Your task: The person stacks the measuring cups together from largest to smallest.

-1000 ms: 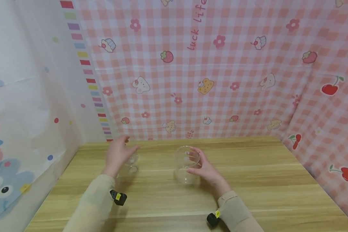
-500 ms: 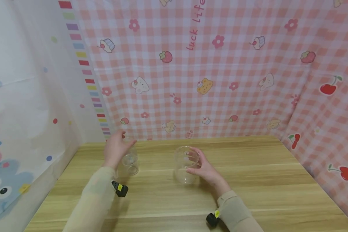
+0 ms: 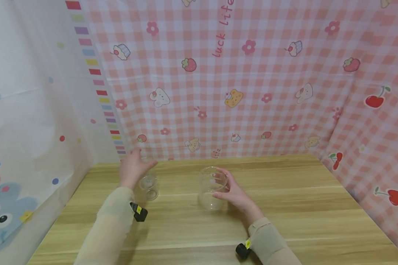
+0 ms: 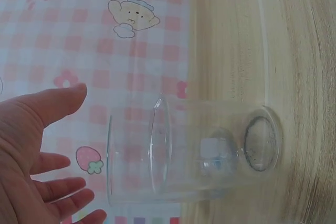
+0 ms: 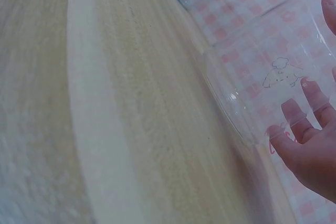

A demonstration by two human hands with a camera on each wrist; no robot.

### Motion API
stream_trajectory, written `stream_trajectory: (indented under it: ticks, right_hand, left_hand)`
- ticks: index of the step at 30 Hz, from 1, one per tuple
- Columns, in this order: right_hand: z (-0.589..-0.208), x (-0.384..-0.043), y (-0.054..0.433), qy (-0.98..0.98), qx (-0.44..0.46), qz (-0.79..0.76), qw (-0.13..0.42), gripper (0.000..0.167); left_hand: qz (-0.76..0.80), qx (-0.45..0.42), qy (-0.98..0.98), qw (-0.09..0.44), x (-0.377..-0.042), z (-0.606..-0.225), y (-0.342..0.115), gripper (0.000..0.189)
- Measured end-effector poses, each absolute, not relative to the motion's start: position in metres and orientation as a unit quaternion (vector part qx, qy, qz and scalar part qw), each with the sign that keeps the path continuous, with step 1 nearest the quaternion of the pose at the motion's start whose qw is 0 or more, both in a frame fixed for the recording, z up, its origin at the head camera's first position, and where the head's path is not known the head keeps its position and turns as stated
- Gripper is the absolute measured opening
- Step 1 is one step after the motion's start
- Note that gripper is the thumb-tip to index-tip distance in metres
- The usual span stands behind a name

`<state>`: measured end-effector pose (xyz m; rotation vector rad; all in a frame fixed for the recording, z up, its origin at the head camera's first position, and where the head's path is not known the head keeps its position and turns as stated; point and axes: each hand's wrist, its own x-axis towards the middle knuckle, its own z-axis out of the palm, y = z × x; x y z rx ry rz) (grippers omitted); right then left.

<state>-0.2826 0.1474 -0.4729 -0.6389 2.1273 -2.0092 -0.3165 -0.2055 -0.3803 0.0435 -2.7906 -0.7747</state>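
A clear drinking glass [image 3: 148, 182] stands upright at the back left of the wooden table. In the left wrist view, the clear glass [image 4: 184, 153] has a round base, and a second curved edge shows inside its wall; I cannot tell if another cup is nested there. My left hand [image 3: 132, 169] is just above and left of its rim, fingers spread, apart from the glass in the left wrist view. My right hand [image 3: 233, 191] holds a wider clear cup [image 3: 209, 200] by its right side, thumb in front and fingers round the back; the cup stands upright.
The wooden tabletop [image 3: 185, 235] ends against a pink checked cloth [image 3: 199, 92] at the back, with more checked cloth on the right. A white patterned sheet [image 3: 33, 129] hangs on the left. A small black camera sits on each wrist.
My left hand has drawn slightly up and left from the glass, uncovering more of it. My right hand and the cup in it have stayed put.
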Motion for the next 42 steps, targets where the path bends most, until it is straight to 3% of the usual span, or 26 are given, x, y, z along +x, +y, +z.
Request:
stream_trajectory:
  ticks: [13, 28, 42]
  right_hand:
    - [-0.472, -0.283, 0.148, 0.713, -0.213, -0.665, 0.072, 0.089]
    - [-0.472, -0.284, 0.148, 0.711, -0.213, -0.665, 0.077, 0.088]
    - [-0.473, -0.284, 0.148, 0.709, -0.211, -0.669, 0.078, 0.089]
  left_hand:
    - [-0.278, 0.039, -0.957, 0.077, -0.323, -0.386, -0.213, 0.100]
    - [-0.269, 0.042, -0.960, 0.057, -0.327, -0.389, -0.214, 0.100]
    - [-0.255, 0.068, -0.964, 0.034, -0.327, -0.390, -0.204, 0.059]
